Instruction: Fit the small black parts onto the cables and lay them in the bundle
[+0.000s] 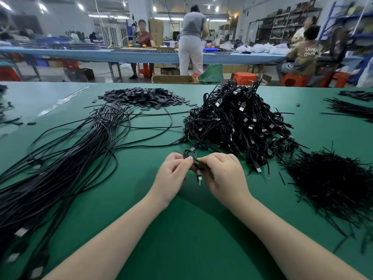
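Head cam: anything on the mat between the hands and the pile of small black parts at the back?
Yes. Head view: loose cables fanning from the straightened bundle cross that stretch between the hands' coiled cable and the parts pile.

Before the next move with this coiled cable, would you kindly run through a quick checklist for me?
1. Coiled cable held by both hands: ok; left hand and right hand pinch it.
2. Cable uncoiled: not ok, it is coiled between the fingers.
3. Small black parts available: ok, piled at the far side of the table.
4. Black part in hand: cannot tell.
5. Straight bundle ready on the left: ok.
6. Supply heap within view: ok.
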The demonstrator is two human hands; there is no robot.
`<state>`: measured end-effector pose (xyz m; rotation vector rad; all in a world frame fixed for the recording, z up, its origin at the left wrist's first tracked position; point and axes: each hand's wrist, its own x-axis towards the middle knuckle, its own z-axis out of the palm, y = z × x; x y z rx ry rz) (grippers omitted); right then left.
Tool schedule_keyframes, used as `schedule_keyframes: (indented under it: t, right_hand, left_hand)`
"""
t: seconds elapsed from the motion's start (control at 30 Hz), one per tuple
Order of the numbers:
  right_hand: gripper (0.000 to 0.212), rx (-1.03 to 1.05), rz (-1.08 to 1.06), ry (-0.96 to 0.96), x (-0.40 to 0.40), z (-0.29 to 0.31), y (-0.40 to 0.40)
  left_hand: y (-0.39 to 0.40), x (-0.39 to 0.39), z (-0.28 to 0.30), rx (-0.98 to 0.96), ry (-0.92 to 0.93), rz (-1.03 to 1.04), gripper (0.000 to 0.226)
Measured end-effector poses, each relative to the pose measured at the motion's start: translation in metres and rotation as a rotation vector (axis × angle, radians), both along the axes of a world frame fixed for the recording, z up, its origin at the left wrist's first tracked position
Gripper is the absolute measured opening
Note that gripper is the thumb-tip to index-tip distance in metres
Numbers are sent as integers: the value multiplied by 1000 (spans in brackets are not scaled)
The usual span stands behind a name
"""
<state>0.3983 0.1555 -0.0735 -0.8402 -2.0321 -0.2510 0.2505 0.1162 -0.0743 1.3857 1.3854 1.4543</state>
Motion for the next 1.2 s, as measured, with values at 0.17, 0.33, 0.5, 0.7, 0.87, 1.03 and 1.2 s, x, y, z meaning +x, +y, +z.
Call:
schedule_keyframes:
  t: [0.17,0.33,0.5,0.7,0.87,1.03,1.2]
  right_hand:
    - [4,-28,-43,-22,3,1,2]
    - [8,-9,-67,7,3,-3,6]
    - [4,55,-79,32,3,-4,8]
    - [14,249,-110,-70,6,-1,11]
    - [16,397,-100,-45,3,5,3]
    - [16,304,-66,21,-2,5,-3]
    - [8,212,-61,50,-3,2,-3]
  left_hand:
    - [-5,6,1,125,189,-11,35]
    - [-4,5,5,122,-8,-14,32]
    - [-2,3,3,72,-8,-6,35]
    - [-3,0,5,-174,-344,-220,29]
    - [4,-9,6,-316,-488,-208,43]
    - [4,-4,0,-173,-406,-181,30]
    - [2,-2,-6,-141,-287,-248,11]
